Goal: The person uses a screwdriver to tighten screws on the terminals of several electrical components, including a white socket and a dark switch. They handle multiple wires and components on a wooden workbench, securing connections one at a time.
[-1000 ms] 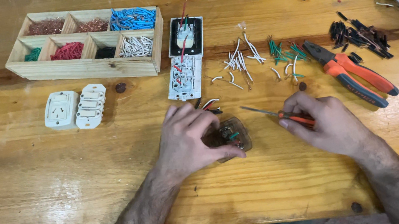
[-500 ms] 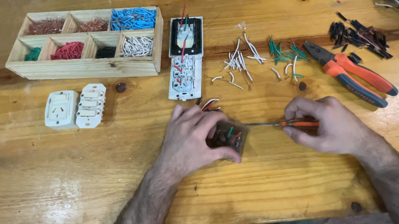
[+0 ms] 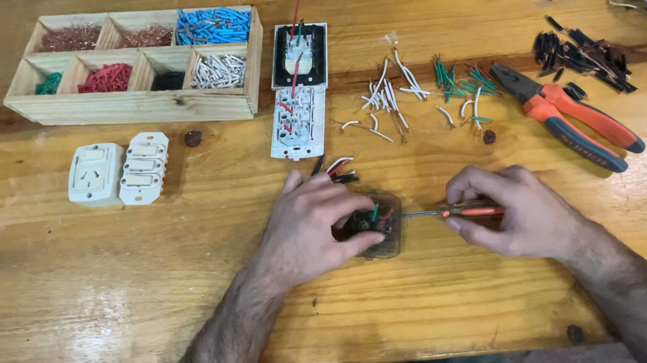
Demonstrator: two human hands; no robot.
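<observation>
Left hand (image 3: 309, 226) clamped on clear plastic module (image 3: 375, 227), wires inside. Right hand (image 3: 512, 211) pinches orange-handled screwdriver (image 3: 455, 211), metal tip at module's 3 o'clock. Pliers (image 3: 572, 124) at 2 o'clock.

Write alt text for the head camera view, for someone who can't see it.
On a wooden workbench, the left hand steadies a small clear wired module while the right hand holds an orange-handled screwdriver to it; orange pliers lie nearby.
</observation>
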